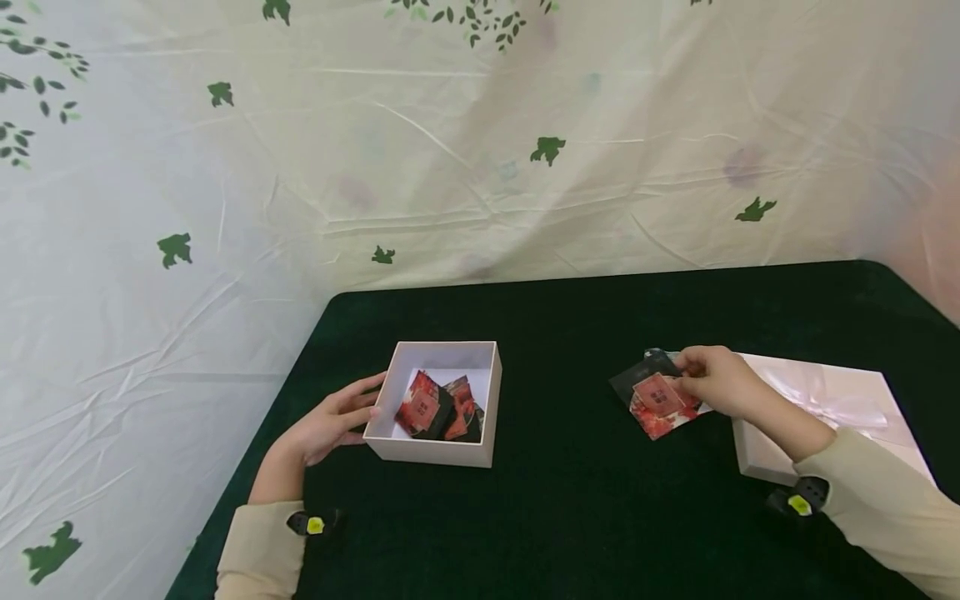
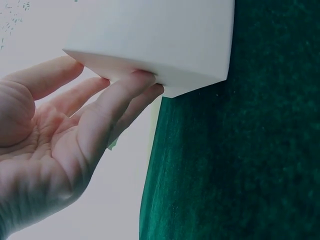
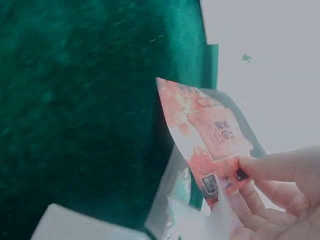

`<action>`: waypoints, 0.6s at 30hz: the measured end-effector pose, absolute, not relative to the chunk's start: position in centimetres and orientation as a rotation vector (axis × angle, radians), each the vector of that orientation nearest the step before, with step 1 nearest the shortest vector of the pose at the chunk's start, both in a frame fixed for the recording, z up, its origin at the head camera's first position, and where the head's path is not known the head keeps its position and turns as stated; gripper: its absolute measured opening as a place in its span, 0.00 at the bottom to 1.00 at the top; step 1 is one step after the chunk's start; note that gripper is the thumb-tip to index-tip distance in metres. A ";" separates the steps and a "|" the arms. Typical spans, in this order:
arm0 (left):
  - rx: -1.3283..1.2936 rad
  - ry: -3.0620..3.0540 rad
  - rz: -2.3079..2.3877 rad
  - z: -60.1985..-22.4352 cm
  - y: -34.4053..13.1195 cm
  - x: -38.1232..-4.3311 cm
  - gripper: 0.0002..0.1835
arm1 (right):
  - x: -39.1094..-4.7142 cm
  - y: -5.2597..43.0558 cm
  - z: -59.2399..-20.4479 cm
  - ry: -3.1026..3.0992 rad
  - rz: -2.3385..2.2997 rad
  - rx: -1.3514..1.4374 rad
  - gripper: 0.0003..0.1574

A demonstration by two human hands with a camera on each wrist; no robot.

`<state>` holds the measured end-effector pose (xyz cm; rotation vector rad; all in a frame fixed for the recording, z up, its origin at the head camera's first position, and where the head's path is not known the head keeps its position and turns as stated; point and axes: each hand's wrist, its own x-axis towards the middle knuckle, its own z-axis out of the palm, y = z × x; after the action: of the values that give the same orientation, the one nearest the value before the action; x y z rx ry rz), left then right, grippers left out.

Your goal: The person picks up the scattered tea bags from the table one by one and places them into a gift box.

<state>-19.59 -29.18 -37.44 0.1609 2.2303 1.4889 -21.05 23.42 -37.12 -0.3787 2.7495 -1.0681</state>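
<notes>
On the left of the table stands an open pale pink box (image 1: 442, 452), with several red-and-black sachets (image 1: 420, 408) lying inside. My left hand (image 1: 333, 421) touches its left wall with extended fingertips; the left wrist view shows the fingers (image 2: 125, 92) against the white outer side. Over the table to the right, my right hand (image 1: 720, 382) pinches a red-and-black sachet (image 1: 658, 400) by one edge. The right wrist view shows the thumb (image 3: 275, 167) on the printed face of this sachet (image 3: 215, 127). Translucent plastic (image 3: 172, 192) shows beside and below it.
A flat pale pink box (image 1: 862, 392) with a satin bow (image 1: 825, 402) lies under and beyond the right forearm. Dark green cloth covers the table (image 1: 570, 517). A white curtain (image 1: 450, 167) with leaf prints hangs behind and to the left.
</notes>
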 end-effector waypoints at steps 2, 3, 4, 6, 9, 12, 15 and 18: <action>0.161 2.228 1.492 -37.4 -29.2 -19.6 0.36 | -21.0 23.2 -36.7 2.717 -1.094 -0.399 0.11; 0.163 2.226 1.496 -37.4 -29.2 -19.6 0.36 | -21.0 23.1 -36.4 2.706 -1.100 -0.404 0.11; 0.165 2.224 1.500 -37.5 -29.2 -19.6 0.36 | -20.9 23.0 -36.3 2.692 -1.109 -0.411 0.10; 0.171 2.220 1.507 -37.5 -29.2 -19.7 0.36 | -20.8 22.7 -35.9 2.677 -1.119 -0.426 0.10; 0.175 2.219 1.515 -37.5 -29.1 -19.8 0.36 | -20.5 22.2 -35.3 2.657 -1.143 -0.434 0.11; 0.171 2.222 1.519 -37.6 -29.1 -19.7 0.36 | -20.4 21.5 -34.6 2.645 -1.178 -0.447 0.12; 0.170 2.224 1.524 -37.6 -29.2 -19.5 0.35 | -20.6 20.6 -33.7 2.643 -1.214 -0.455 0.14; 0.171 2.222 1.532 -37.6 -29.2 -19.4 0.35 | -20.9 19.7 -32.8 2.639 -1.250 -0.463 0.15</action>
<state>-19.35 -29.21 -37.63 0.1710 2.2222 1.5324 -20.92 19.68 -32.84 -0.4629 2.6392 -1.2500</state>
